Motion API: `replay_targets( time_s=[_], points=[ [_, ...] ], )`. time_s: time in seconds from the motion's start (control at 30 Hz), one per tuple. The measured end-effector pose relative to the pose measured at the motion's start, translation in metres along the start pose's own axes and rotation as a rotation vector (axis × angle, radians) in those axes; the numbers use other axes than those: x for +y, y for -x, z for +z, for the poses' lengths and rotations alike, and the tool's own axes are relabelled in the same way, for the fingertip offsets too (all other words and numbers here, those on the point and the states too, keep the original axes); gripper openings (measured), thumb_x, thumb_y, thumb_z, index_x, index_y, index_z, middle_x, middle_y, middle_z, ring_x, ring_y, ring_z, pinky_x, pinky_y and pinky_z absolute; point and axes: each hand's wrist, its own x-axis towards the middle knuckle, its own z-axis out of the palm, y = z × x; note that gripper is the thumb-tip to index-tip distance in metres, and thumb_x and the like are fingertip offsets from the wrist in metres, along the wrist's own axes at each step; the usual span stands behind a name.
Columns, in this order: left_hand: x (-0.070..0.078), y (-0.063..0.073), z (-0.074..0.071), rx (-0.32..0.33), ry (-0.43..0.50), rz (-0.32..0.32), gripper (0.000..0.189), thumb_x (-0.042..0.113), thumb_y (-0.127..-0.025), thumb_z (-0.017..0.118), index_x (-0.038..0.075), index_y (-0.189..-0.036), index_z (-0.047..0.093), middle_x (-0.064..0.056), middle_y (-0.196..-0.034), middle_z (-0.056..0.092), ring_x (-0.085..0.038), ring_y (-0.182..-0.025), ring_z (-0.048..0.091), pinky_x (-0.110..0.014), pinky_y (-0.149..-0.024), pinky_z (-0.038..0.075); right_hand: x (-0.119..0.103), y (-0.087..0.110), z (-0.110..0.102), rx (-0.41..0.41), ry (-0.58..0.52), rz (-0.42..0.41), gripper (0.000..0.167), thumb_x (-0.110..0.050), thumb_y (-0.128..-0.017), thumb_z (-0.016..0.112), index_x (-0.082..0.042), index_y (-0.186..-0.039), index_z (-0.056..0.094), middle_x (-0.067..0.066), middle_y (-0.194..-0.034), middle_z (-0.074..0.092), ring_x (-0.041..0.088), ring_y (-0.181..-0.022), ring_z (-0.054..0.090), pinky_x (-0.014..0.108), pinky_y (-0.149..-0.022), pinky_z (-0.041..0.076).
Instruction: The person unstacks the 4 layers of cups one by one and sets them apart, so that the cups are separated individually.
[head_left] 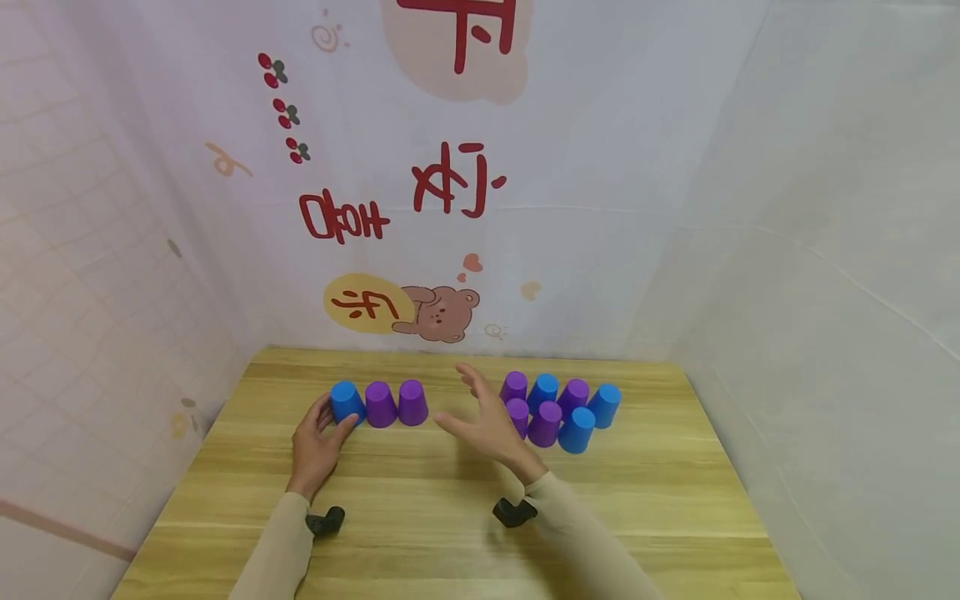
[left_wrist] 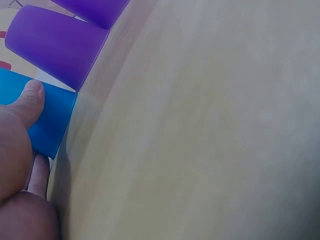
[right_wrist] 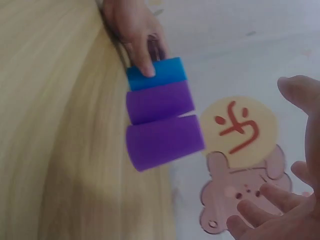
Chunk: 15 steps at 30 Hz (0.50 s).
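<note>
Three cups stand upside down in a row at the left of the table. My left hand point(head_left: 315, 448) grips the leftmost one, a blue cup point(head_left: 346, 403), with the thumb on its near side and fingers around its far left. Beside it come a purple cup point(head_left: 380, 406) and another purple cup point(head_left: 412, 403), close together. To their right, my right hand point(head_left: 483, 423) hovers above the table with thumb and fingers spread and nothing in them. In the right wrist view its fingers point(right_wrist: 257, 212) show apart from the row.
Right of my right hand, two rows of upturned cups stand together, among them a blue cup point(head_left: 577, 431) and a purple cup point(head_left: 545, 424); my hand partly covers the left ones. The wooden table point(head_left: 420, 517) meets a printed white curtain point(head_left: 585, 275) behind and at both sides.
</note>
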Motion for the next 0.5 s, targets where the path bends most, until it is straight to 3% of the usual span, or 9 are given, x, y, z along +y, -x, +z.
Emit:
replay_targets(
  time_s=[0.07, 0.17, 0.27, 0.37, 0.5],
  points=[
    [0.0, 0.0, 0.0, 0.0, -0.005, 0.0, 0.074, 0.026, -0.11, 0.078, 0.002, -0.17, 0.045, -0.032, -0.169, 0.053, -0.05, -0.155, 0.057, -0.05, -0.129, 0.045, 0.002, -0.004, 0.007, -0.013, 0.013, 0.006, 0.091, -0.046, -0.098, 0.087, -0.036, -0.174, 0.038, 0.0, -0.181, 0.044, 0.032, -0.169, 0.043, 0.06, -0.14, 0.04],
    [0.0, -0.001, -0.001, -0.003, -0.011, -0.006, 0.074, 0.027, -0.11, 0.078, 0.002, -0.17, 0.045, -0.032, -0.17, 0.053, -0.049, -0.156, 0.057, -0.037, -0.128, 0.047, 0.003, -0.01, 0.015, -0.022, 0.041, -0.002, 0.091, -0.047, -0.099, 0.087, -0.034, -0.174, 0.039, 0.001, -0.181, 0.045, 0.03, -0.168, 0.045, 0.057, -0.139, 0.043],
    [0.001, -0.001, -0.001, -0.007, -0.009, -0.013, 0.074, 0.027, -0.11, 0.078, 0.003, -0.171, 0.044, -0.031, -0.17, 0.053, -0.049, -0.156, 0.057, -0.035, -0.128, 0.047, 0.003, -0.016, 0.022, -0.028, 0.069, -0.015, 0.091, -0.047, -0.1, 0.086, -0.028, -0.175, 0.039, 0.003, -0.18, 0.046, 0.031, -0.166, 0.047, 0.055, -0.138, 0.046],
    [0.002, 0.0, 0.0, -0.008, -0.006, -0.016, 0.074, 0.026, -0.11, 0.078, 0.003, -0.171, 0.044, -0.031, -0.17, 0.053, -0.048, -0.156, 0.057, -0.046, -0.128, 0.046, 0.003, -0.022, 0.027, -0.036, 0.071, -0.029, 0.089, -0.045, -0.101, 0.086, -0.022, -0.174, 0.04, 0.008, -0.178, 0.048, 0.035, -0.164, 0.049, 0.056, -0.136, 0.048],
    [0.002, 0.0, 0.0, -0.01, -0.007, -0.018, 0.075, 0.026, -0.11, 0.078, 0.003, -0.171, 0.043, -0.031, -0.17, 0.052, -0.049, -0.156, 0.057, -0.051, -0.128, 0.046, 0.006, -0.03, 0.034, -0.05, 0.05, -0.023, 0.09, -0.046, -0.101, 0.086, -0.017, -0.174, 0.04, 0.011, -0.178, 0.049, 0.039, -0.164, 0.049, 0.057, -0.136, 0.047]
  ],
)
